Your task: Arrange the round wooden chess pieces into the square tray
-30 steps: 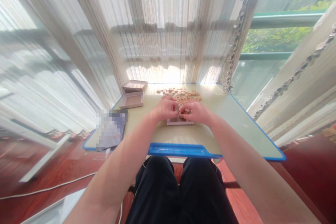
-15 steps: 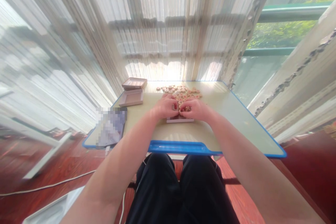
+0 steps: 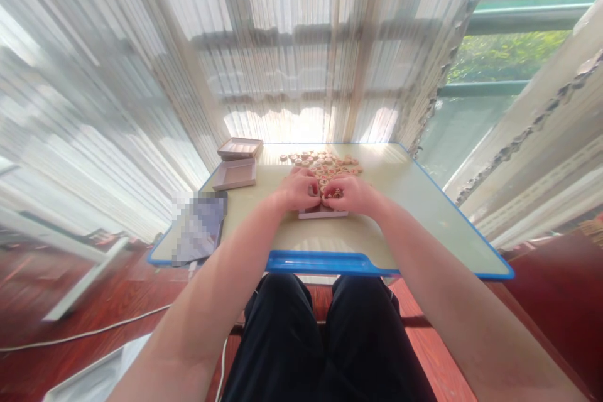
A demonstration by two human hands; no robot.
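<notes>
- While both your hands are at the small box [image 3: 323, 215], your left hand [image 3: 299, 190] covers its left side and your right hand [image 3: 351, 195] its right. Only the front wall and a strip of floor show clearly.
- Fingers?
- Left: curled, thumb and forefinger aimed right, small gap between them. Can't tell if you're pinching anything. Right: bent down and left at the round wooden pieces [image 3: 336, 193] near the middle of the box. Looks like contact; can't tell if it's a pinch.
- Where's the rest of the set?
- Past your hands, spread flat on the table [image 3: 433, 213] toward its far edge. Some show red marks. A few lie in line between your hands, running down toward the box. Too small to read the markings.
- What else is around you?
- Far left corner: a shallow tray [image 3: 234, 173], with a second tray [image 3: 240, 147] just behind it. Nearer, on the left edge, a dark flat item [image 3: 210, 226], partly pixelated. Blue trough [image 3: 320, 262] along your side of the table, your knees just below it. Sheer curtain [image 3: 282, 63] beyond the far edge.
</notes>
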